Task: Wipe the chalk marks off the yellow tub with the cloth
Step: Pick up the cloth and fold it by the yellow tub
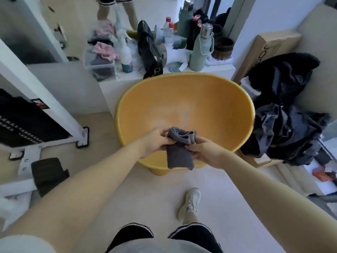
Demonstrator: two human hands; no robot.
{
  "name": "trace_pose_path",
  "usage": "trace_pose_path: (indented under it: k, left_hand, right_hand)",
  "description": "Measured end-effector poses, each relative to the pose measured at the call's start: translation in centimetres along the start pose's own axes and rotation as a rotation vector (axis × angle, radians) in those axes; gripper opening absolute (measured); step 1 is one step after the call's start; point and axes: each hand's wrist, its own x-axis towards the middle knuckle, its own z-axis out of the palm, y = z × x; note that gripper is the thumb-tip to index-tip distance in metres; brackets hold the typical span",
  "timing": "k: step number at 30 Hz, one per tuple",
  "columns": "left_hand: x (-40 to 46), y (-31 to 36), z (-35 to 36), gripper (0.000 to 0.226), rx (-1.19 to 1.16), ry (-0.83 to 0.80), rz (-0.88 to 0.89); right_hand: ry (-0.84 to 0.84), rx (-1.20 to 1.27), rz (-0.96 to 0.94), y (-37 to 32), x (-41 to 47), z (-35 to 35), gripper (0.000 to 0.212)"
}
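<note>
A large yellow tub point(209, 99) stands on the floor in front of me, tipped so its inside faces me. Faint white chalk marks point(164, 115) smear its inner wall near the bottom. Over the tub's near rim I hold a folded dark grey cloth point(179, 152) in both hands. My left hand point(156, 142) pinches its left edge. My right hand point(204, 152) grips its right edge. The cloth hangs apart from the chalk marks.
A low white shelf point(209, 68) behind the tub carries bottles, a spray bottle point(125, 55) and a black bag point(149, 52). Dark clothes point(288, 125) pile at the right. A white metal frame point(54, 114) stands left. My shoe point(189, 201) is below. Another person's legs point(116, 13) stand at the back.
</note>
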Motion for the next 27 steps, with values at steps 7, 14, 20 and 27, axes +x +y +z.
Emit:
trace_pose_path:
  k: [7, 14, 20, 27]
  left_hand:
    - [5.7, 0.3, -0.1, 0.023, -0.388, 0.262, -0.123]
    - [8.7, -2.8, -4.1, 0.054, -0.507, 0.427, -0.314]
    - [10.3, -5.0, -7.8, 0.013, -0.364, 0.531, -0.294]
    - [11.8, -11.3, -12.9, 0.037, 0.085, 0.818, -0.133]
  right_hand:
    - [-0.132, 0.067, 0.059, -4.0, 9.5, -6.2, 0.030]
    - [-0.224, -0.028, 0.239, -4.5, 17.2, -4.6, 0.024]
    - [-0.092, -0.425, 0.155, -2.2, 22.1, -1.0, 0.013]
    - [-0.201, -0.117, 0.433, 3.7, 27.9, 2.7, 0.016]
